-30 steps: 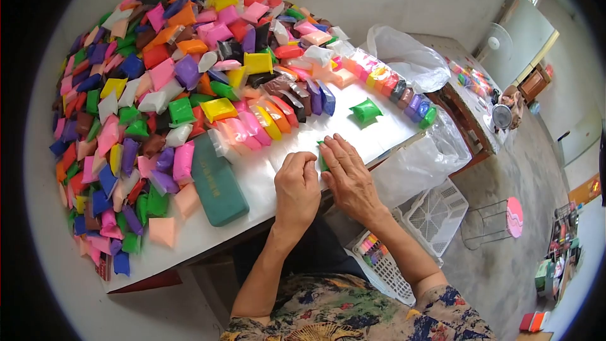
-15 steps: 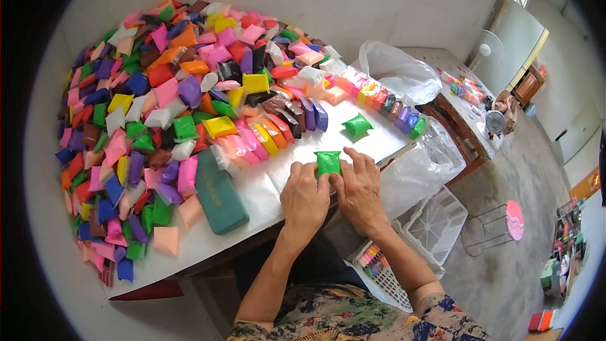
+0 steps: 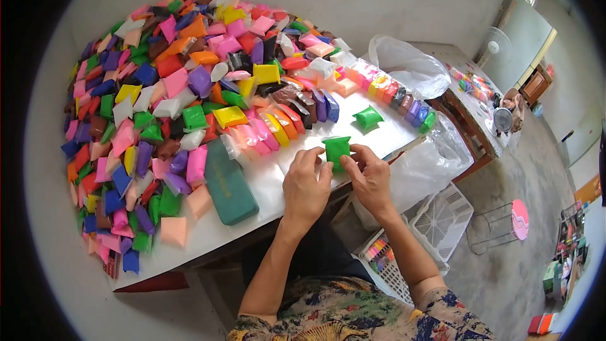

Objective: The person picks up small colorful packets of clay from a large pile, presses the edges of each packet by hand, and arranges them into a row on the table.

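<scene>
A small green packet (image 3: 336, 150), soft and shiny, is held upright over the table's front edge. My left hand (image 3: 307, 184) pinches its left side, and my right hand (image 3: 370, 180) grips its right side with the thumb across the front. Just beyond lies a second green packet (image 3: 367, 117) on the white tabletop (image 3: 278, 173). To the left of it, a row of coloured packets (image 3: 278, 127) stands side by side in orange, pink, yellow, red, black and purple. A dark green box (image 3: 231, 183) lies left of my left hand.
A big heap of coloured packets (image 3: 170, 82) covers the table's left and back. A filled clear strip of packets (image 3: 391, 93) lies at the right edge. Plastic bags (image 3: 435, 151), white baskets (image 3: 442, 221) and a pink-topped stool (image 3: 519, 220) are to the right.
The green packet has risen slightly, and its face is turned more toward me. My right hand's fingers have shifted along its side. The whole view has moved a little.
</scene>
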The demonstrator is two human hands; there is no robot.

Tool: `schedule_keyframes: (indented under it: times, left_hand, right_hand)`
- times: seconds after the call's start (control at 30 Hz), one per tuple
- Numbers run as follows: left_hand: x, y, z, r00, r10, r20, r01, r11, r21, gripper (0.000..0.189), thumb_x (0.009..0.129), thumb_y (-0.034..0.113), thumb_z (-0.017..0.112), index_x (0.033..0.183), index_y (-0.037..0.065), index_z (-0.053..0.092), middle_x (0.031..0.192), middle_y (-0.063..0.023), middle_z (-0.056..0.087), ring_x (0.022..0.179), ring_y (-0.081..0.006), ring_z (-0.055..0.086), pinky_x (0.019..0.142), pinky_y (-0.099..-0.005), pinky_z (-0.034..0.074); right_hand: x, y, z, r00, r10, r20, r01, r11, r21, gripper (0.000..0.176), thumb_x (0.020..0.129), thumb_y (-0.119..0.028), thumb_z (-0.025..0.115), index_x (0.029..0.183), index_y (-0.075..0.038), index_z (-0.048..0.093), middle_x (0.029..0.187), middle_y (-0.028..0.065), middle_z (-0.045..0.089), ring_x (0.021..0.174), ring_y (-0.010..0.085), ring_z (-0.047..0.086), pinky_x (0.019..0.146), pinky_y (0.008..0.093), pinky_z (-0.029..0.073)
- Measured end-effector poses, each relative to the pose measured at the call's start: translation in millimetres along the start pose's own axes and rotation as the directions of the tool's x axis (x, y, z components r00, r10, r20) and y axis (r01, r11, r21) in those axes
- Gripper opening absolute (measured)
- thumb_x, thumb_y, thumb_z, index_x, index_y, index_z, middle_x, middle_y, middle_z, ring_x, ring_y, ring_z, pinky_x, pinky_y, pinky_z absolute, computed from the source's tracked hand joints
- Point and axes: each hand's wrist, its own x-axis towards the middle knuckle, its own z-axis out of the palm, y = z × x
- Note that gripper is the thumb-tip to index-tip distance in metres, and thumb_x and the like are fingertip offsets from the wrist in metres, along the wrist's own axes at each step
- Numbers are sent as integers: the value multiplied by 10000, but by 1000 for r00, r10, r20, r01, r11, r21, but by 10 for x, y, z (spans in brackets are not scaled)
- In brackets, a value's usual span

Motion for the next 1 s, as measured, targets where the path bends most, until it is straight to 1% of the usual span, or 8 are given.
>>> schedule_keyframes:
  times: [0.03, 0.13, 0.17, 0.3, 0.53, 0.63, 0.77, 1.0]
  left_hand:
    - [-27, -37, 17, 993, 108, -36, -103, 986, 128, 220, 867, 88, 669, 1058, -18, 644, 994, -177, 628, 901, -332, 616, 802, -439, 494]
    - [-106, -24, 5, 988, 156, -4, -152, 967, 205, 216, 839, 96, 694, 1021, -15, 656, 1001, -180, 580, 991, -370, 554, 868, -470, 465]
    - [-118, -22, 1, 980, 197, -10, -190, 958, 213, 213, 821, 83, 702, 1000, -21, 652, 1005, -174, 572, 975, -363, 551, 856, -460, 467]
    - [-140, -57, 22, 977, 211, -17, -204, 960, 194, 171, 821, 77, 701, 964, -10, 666, 1002, -163, 584, 961, -357, 565, 833, -448, 470]
    - [-161, -69, 86, 957, 290, 14, -281, 912, 299, 115, 828, 67, 669, 879, 5, 587, 947, -153, 535, 947, -339, 550, 812, -421, 497]
    - [-167, -147, 126, 945, 327, -1, -311, 900, 304, 95, 825, 43, 660, 885, -1, 601, 928, -144, 547, 901, -331, 561, 783, -436, 492]
    - [-175, -131, 147, 914, 406, 6, -377, 844, 382, 127, 758, 9, 633, 794, 32, 514, 876, -145, 494, 850, -320, 537, 763, -427, 485]
    - [-225, -119, 187, 892, 450, -35, -398, 821, 410, 124, 748, 7, 625, 803, 25, 515, 880, -149, 482, 848, -324, 528, 771, -421, 477]
  right_hand:
    - [-5, 29, 6, 996, -80, -24, 76, 988, -134, 238, 894, -184, 720, 1059, -18, 678, 934, 148, 656, 662, 237, 623, 587, 357, 485]
    - [-62, 1, -7, 970, -230, -72, 193, 921, -339, 215, 903, -219, 710, 1011, -33, 693, 911, 153, 627, 687, 300, 632, 618, 399, 492]
    - [-88, -55, -53, 987, -158, -33, 140, 943, -301, 199, 904, -193, 707, 1028, -40, 683, 891, 134, 605, 681, 288, 631, 613, 400, 493]
    - [-154, -35, -164, 976, -212, 55, 219, 958, -185, 223, 871, -111, 724, 1070, -37, 656, 884, 128, 602, 693, 280, 634, 621, 396, 499]
    - [-209, 91, -129, 957, -288, 20, 282, 917, -283, 144, 842, -67, 730, 957, -45, 647, 822, 103, 578, 699, 284, 608, 607, 407, 481]
    - [-209, 56, -113, 943, -333, 10, 322, 903, -284, 128, 834, -56, 724, 924, -43, 635, 795, 104, 561, 689, 289, 597, 601, 408, 472]
    - [-186, 96, -78, 930, -367, 16, 356, 890, -286, 120, 817, -33, 706, 877, -41, 602, 767, 109, 539, 682, 300, 582, 591, 414, 459]
    - [-180, 119, -48, 913, -408, 23, 390, 853, -347, 107, 788, 2, 654, 842, -35, 569, 753, 121, 516, 691, 327, 572, 591, 432, 447]
